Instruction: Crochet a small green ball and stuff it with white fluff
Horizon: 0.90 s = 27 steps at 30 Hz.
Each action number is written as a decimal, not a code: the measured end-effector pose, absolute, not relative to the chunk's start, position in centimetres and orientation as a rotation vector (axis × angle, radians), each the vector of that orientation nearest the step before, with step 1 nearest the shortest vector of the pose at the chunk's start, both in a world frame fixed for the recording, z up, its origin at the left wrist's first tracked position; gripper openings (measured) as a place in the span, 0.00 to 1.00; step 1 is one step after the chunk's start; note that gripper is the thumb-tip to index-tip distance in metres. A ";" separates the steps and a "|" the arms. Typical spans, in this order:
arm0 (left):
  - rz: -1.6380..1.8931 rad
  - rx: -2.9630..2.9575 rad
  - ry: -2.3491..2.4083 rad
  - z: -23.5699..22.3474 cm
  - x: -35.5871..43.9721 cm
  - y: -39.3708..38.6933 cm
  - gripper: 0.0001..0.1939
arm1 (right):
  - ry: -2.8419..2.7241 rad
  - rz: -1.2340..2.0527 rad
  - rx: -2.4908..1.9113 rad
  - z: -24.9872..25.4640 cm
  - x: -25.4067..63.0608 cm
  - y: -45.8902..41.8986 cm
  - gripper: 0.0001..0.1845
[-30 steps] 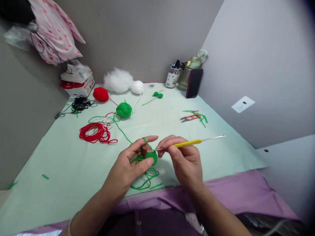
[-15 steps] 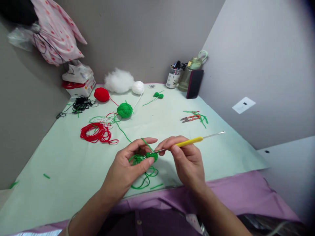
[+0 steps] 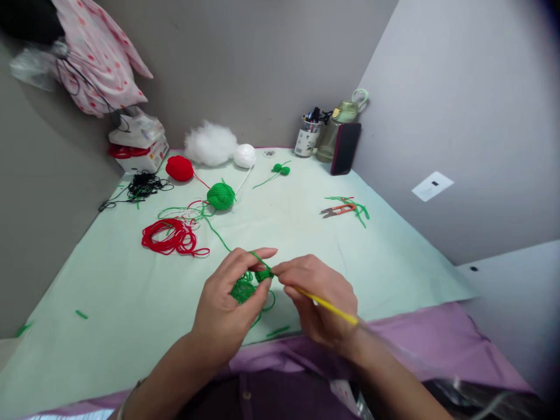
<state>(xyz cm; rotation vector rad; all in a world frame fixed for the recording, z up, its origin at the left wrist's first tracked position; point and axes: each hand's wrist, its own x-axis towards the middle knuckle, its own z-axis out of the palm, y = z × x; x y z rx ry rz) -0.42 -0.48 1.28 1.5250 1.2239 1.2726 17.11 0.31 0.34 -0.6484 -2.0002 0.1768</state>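
Note:
My left hand [image 3: 227, 303] pinches a small green crochet piece [image 3: 262, 274] between thumb and fingers, with loose green yarn [image 3: 242, 289] bunched under it. My right hand [image 3: 321, 297] is closed on a yellow-handled crochet hook [image 3: 330, 308], whose handle points down and right toward my wrist; its fingertips meet the green piece. A green strand runs from the piece back to a green yarn ball [image 3: 220, 196] on the pale green table cover [image 3: 109, 291].
On the table lie a red yarn tangle [image 3: 172, 238], a red ball [image 3: 179, 168], a white ball [image 3: 244, 156], stuffing [image 3: 210, 143], black thread [image 3: 142, 185], thread snips [image 3: 339, 210] and a small green crocheted piece [image 3: 281, 170]. A pen cup [image 3: 307, 136], bottle [image 3: 339, 125] and phone [image 3: 345, 149] stand in the corner.
The hook has swung from pointing up and right to pointing down toward my right wrist. Both hands have closed in together on the green piece and moved slightly lower.

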 end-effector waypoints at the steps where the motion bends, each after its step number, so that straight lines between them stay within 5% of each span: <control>1: 1.294 1.500 1.220 1.2 -0.3 -0.5 0.17 | -2.039 0.065 -0.648 0.2 17.0 0.3 0.11; 6: 1.103 0.885 0.913 1.0 -0.3 -0.6 0.27 | -2.027 -0.139 -0.708 -0.5 16.9 -0.3 0.17; 16: 1.032 0.715 0.778 0.5 -1.1 0.0 0.21 | -1.275 1.031 -0.618 -0.4 16.6 0.8 0.09; 27: 1.023 0.901 0.867 0.2 -0.6 -0.1 0.26 | -1.366 1.018 -0.703 -0.4 16.2 0.7 0.09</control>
